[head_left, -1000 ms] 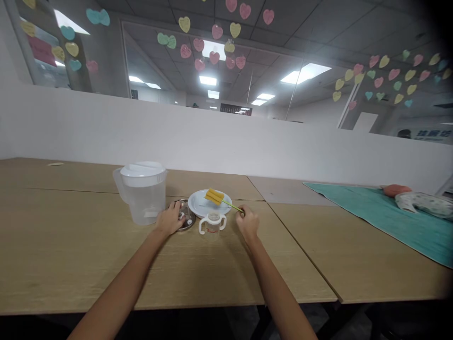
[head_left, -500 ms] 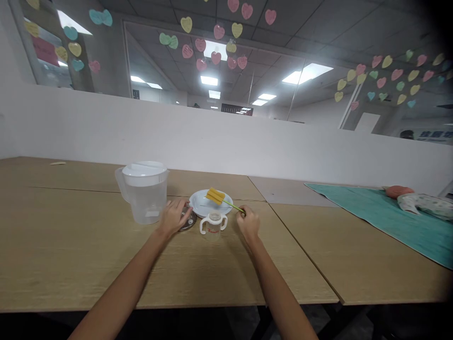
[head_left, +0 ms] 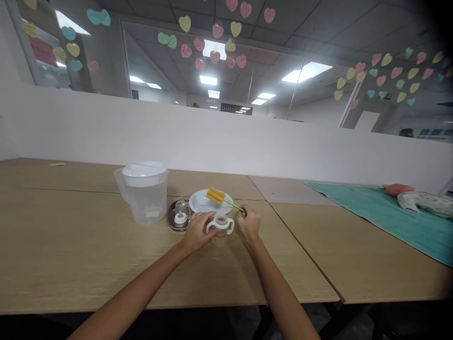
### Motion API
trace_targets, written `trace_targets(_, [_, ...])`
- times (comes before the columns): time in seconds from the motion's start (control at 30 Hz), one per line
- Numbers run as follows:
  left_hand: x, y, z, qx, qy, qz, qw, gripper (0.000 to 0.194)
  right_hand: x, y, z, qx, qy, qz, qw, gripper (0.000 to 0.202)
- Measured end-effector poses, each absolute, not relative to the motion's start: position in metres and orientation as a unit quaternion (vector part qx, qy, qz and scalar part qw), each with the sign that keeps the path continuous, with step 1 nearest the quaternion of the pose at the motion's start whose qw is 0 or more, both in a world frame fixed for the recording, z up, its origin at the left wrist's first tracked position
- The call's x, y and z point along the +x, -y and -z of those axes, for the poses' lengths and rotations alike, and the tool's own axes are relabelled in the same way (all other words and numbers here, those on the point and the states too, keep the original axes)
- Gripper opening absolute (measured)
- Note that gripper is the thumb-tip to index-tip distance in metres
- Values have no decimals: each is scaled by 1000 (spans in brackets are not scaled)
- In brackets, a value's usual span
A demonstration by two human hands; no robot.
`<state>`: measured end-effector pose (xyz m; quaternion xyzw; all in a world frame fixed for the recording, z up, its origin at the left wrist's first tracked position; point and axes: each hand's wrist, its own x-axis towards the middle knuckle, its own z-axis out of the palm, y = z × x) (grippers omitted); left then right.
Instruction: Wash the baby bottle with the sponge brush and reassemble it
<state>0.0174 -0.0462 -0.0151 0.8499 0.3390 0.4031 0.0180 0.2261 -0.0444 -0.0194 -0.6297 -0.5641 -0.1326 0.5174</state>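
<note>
My left hand (head_left: 198, 231) is around the left side of a clear baby bottle (head_left: 220, 238), thumb in front and fingers behind. The bottle stands upright on the table, uncapped, with two white side handles and red print. In my right hand (head_left: 248, 223) is the green handle of a sponge bottle brush (head_left: 215, 195). Its yellow head lies over a white plate (head_left: 195, 207) behind the bottle. Left of the plate, a small metal tray (head_left: 170, 222) holds a white bottle collar (head_left: 180, 218) and a clear cap (head_left: 181, 206), partly behind my left hand.
A lidded clear pitcher (head_left: 148, 198) stands left of the tray. On the right, a teal cloth (head_left: 382, 215) bears a doll (head_left: 424, 203) in a patterned outfit. The wooden table (head_left: 106, 264) meets a white wall (head_left: 212, 141) at the back.
My left hand has moved right from over the metal tray to the baby bottle, which has shifted slightly right. The tray's contents now show. My right hand and the brush stayed put.
</note>
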Motion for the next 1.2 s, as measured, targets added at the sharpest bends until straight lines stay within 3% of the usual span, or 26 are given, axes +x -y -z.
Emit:
trace_targets(0.47, [10, 36, 18, 840, -376, -390, 28, 49, 226, 44, 18, -634, 565, 133, 511, 24])
trace_targets(0.77, [8, 44, 12, 859, -328, -392, 26, 37, 225, 45, 18, -640, 564, 128, 506, 23])
trace_targets(1.2, [8, 43, 14, 867, -304, -392, 55, 40, 225, 44, 19, -637, 567, 129, 506, 23])
